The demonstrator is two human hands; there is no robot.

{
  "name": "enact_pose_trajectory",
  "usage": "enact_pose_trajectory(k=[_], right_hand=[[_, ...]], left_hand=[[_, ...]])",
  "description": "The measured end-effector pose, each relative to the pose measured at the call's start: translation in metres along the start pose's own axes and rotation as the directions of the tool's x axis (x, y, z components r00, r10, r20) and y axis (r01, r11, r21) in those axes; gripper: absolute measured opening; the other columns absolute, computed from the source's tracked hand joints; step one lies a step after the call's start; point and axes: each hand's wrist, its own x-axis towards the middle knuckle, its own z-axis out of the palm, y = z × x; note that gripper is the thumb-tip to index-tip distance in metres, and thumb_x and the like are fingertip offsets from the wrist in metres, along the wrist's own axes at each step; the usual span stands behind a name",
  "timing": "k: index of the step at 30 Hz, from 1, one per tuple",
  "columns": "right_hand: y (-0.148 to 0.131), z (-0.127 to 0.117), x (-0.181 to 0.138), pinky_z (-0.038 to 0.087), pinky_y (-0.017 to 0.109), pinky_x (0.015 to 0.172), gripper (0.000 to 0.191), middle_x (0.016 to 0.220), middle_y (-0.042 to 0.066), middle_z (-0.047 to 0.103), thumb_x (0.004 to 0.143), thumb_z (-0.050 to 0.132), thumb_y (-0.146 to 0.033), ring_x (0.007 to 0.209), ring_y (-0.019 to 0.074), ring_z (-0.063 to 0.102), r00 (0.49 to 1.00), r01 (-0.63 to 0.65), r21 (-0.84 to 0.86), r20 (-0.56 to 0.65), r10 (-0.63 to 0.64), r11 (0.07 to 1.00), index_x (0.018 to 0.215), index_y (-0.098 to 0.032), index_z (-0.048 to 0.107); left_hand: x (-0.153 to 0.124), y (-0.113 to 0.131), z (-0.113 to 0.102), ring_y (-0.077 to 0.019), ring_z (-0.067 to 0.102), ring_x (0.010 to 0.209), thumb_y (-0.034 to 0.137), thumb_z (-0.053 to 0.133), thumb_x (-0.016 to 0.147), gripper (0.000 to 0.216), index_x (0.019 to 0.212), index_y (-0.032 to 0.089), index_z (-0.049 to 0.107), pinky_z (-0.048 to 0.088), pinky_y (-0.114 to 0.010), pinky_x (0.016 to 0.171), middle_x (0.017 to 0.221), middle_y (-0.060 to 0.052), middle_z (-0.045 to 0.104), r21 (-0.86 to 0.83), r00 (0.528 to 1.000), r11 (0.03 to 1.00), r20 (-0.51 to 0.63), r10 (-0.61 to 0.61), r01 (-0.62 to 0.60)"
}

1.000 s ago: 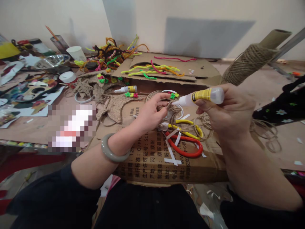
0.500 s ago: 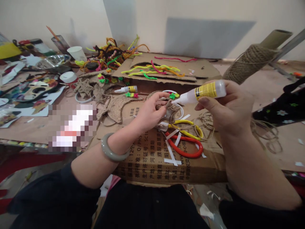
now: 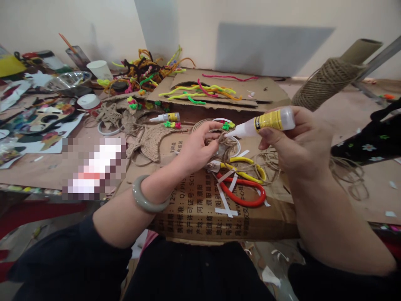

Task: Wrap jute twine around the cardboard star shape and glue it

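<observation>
My right hand [image 3: 305, 144] is wrapped around a glue bottle [image 3: 271, 120] with a yellow label, tilted so its white nozzle points down and left. The nozzle tip touches or nearly touches a piece of jute twine work [image 3: 222, 137]. My left hand [image 3: 200, 146] pinches that piece, its fingers partly hiding it. Just below lie scissors [image 3: 247, 193] with one red and one yellow handle, among white paper strips [image 3: 227, 212]. Behind my left hand is a white ring [image 3: 238, 146] with green and yellow decoration beside it.
Printed cardboard [image 3: 200, 225] lies beneath my hands. A second glue bottle [image 3: 168, 117] and a twine-wrapped crescent [image 3: 150, 144] are to the left. Pipe cleaners [image 3: 200, 90] lie on cardboard behind. A twine spool [image 3: 332, 79] leans at the right, near loose twine [image 3: 354, 179].
Both hands stay nearly in place. The twine piece between my left fingers has shifted slightly under the nozzle, and the glue bottle remains tilted toward it.
</observation>
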Motion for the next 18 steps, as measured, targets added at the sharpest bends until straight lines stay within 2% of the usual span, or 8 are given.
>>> enact_pose_trajectory(k=[9, 15, 18], right_hand=[[0.0050, -0.0036, -0.0027, 0.037, 0.025, 0.036, 0.018, 0.062, -0.005, 0.061, 0.071, 0.083, -0.030, 0.042, 0.0092, 0.047, 0.999, 0.028, -0.100, -0.023, -0.030, 0.995, 0.079, -0.028, 0.066], [0.0040, -0.0020, -0.0041, 0.034, 0.024, 0.035, 0.020, 0.062, -0.005, 0.062, 0.069, 0.085, -0.028, 0.042, 0.0081, 0.046, 0.998, 0.023, -0.093, -0.056, -0.028, 0.995, 0.076, -0.026, 0.067], [0.0029, -0.0006, -0.0025, 0.032, 0.024, 0.034, 0.020, 0.058, -0.005, 0.061, 0.065, 0.086, -0.026, 0.040, 0.0075, 0.045, 0.997, 0.027, -0.061, -0.077, -0.031, 0.998, 0.073, -0.024, 0.068]], left_hand=[[-0.0020, -0.0002, -0.0001, -0.0130, 0.065, 0.088, 0.008, 0.057, 0.080, 0.030, 0.108, 0.018, 0.056, 0.052, -0.024, 0.073, 0.093, -0.004, 0.067, 0.006, 1.000, 1.000, 0.008, 0.010, -0.010], [-0.0034, -0.0012, 0.0004, -0.0123, 0.065, 0.083, 0.009, 0.058, 0.080, 0.033, 0.112, 0.018, 0.056, 0.049, -0.022, 0.063, 0.091, -0.004, 0.068, 0.020, 1.000, 1.000, 0.016, -0.003, 0.003], [-0.0028, -0.0018, 0.0003, -0.0130, 0.065, 0.086, 0.008, 0.057, 0.079, 0.035, 0.113, 0.017, 0.056, 0.048, -0.021, 0.063, 0.092, -0.004, 0.069, 0.026, 1.000, 1.000, 0.029, -0.004, 0.003]])
